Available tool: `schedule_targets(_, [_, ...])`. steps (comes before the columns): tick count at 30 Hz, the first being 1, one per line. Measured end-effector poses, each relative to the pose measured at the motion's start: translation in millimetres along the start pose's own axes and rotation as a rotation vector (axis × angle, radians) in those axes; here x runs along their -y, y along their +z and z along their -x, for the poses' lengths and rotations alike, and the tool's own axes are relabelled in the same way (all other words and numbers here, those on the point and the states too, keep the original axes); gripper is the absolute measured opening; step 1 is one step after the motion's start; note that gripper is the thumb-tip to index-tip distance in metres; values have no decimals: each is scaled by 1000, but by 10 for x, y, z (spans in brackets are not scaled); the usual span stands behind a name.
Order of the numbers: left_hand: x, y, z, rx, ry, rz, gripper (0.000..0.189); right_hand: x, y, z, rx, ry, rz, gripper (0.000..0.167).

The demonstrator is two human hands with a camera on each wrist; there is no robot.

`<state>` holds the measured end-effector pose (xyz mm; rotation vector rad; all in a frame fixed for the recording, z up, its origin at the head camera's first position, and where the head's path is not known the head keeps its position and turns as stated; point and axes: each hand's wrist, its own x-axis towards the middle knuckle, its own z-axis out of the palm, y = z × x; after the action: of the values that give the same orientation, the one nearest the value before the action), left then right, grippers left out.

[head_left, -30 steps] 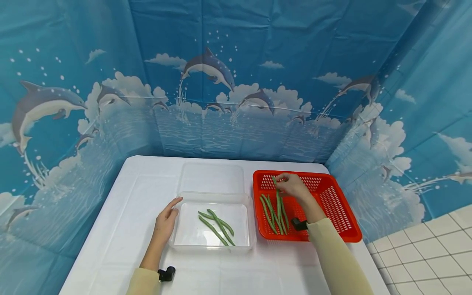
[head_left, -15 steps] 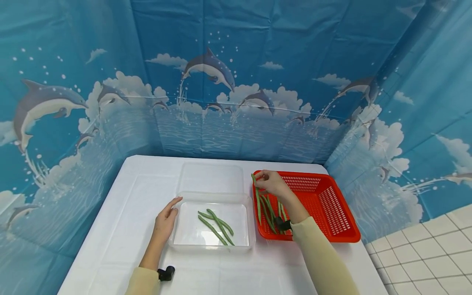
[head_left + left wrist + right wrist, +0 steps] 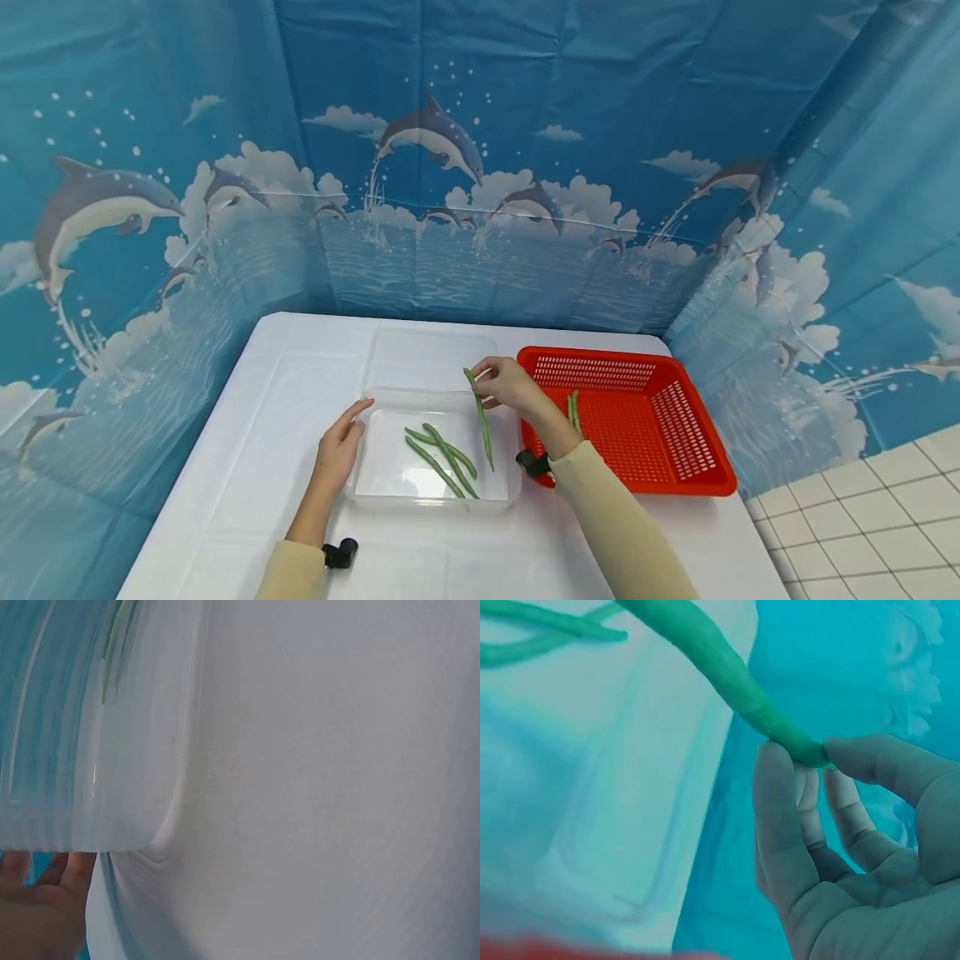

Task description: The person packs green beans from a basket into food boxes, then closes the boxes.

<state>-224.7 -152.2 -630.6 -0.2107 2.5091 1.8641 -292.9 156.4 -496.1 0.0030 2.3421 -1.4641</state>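
Observation:
My right hand (image 3: 507, 385) pinches one end of a green bean (image 3: 484, 429) between thumb and fingertips. The bean hangs over the right side of a clear plastic container (image 3: 420, 503); in the right wrist view the pinched bean end (image 3: 780, 735) shows up close. Three green beans (image 3: 442, 457) lie crossed on the container floor. My left hand (image 3: 337, 450) rests at the container's left wall, fingers extended; in the left wrist view, fingers (image 3: 75, 874) touch its outer side. On the right, a red basket (image 3: 626, 454) holds green beans (image 3: 574, 410), partly hidden behind my right forearm.
A flat clear lid (image 3: 432, 346) lies behind the container on the white-covered table (image 3: 255, 467). The red basket stands close beside the container's right wall. A blue dolphin-print curtain (image 3: 420, 267) borders the table at the back and sides.
My right hand has lifted a green bean out of the red basket and carried it left, over the clear container. The left hand has stayed in place.

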Motion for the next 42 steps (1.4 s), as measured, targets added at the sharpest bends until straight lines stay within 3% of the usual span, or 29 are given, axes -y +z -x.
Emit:
schedule_targets(16, [-1,-4,12,6,-7,-8,44,-191,606,-101,82,-9,148,10])
schedule_targets(24, [-8,-2,25,6,6,-17,44,-233,835,-81,101,-29,276,12])
schedule_targets(32, [-16,16,6,2,11,-24,44,-270,950,-123,95,-22,398,10])
schedule_targets(42, [5,9,11,6,-2,-20,43,-309,977,-152,82,-3,437,10])
